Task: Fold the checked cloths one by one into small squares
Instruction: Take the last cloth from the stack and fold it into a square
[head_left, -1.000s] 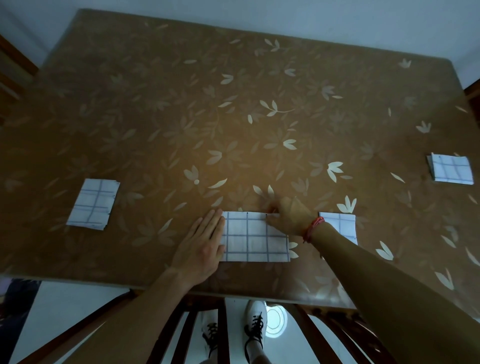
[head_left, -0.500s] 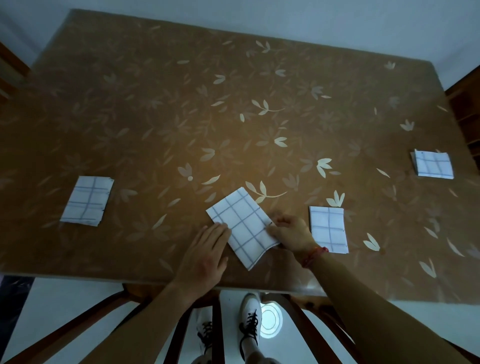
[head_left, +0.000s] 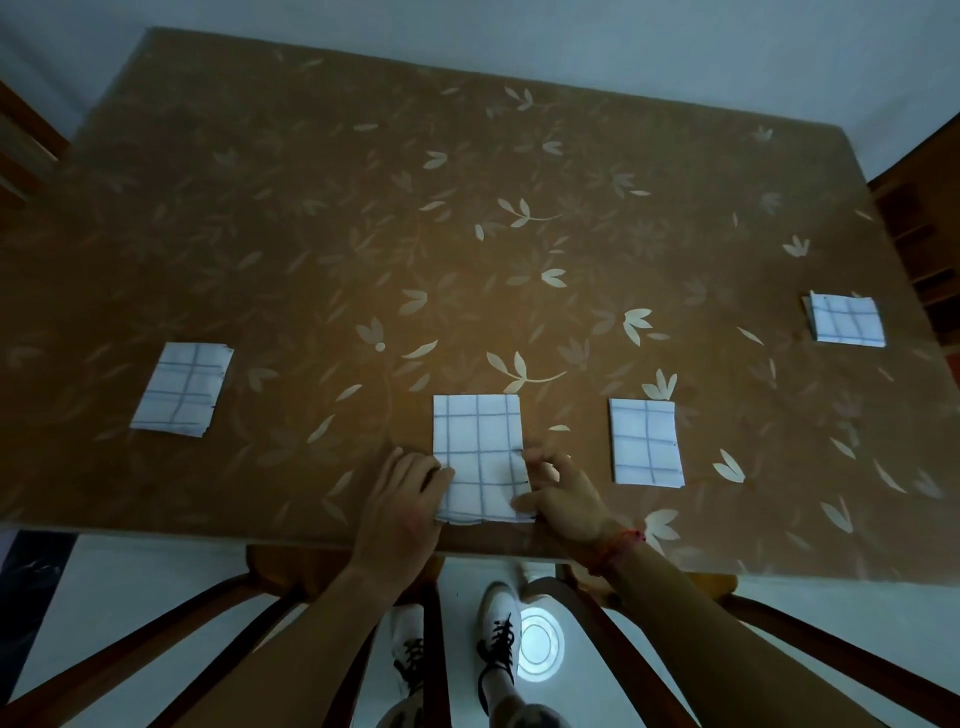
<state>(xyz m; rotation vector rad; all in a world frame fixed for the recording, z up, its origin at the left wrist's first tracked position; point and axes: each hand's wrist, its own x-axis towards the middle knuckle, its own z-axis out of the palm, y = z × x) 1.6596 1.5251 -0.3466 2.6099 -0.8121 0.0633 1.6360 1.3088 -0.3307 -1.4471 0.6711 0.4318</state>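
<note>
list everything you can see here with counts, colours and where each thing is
table: one, brown with pale leaf pattern, fills most of the view
centre cloth: one, white with grey checks, at the near edge between the hands
other folded cloths: three, same check, at left, right of centre, far right
chair rails: several, dark wood, below the near edge
shoes: two, white with black laces, on the pale floor
wristband: one, red, right wrist
left hand: fingers on the centre cloth's left edge
right hand: pinches its right edge
</note>
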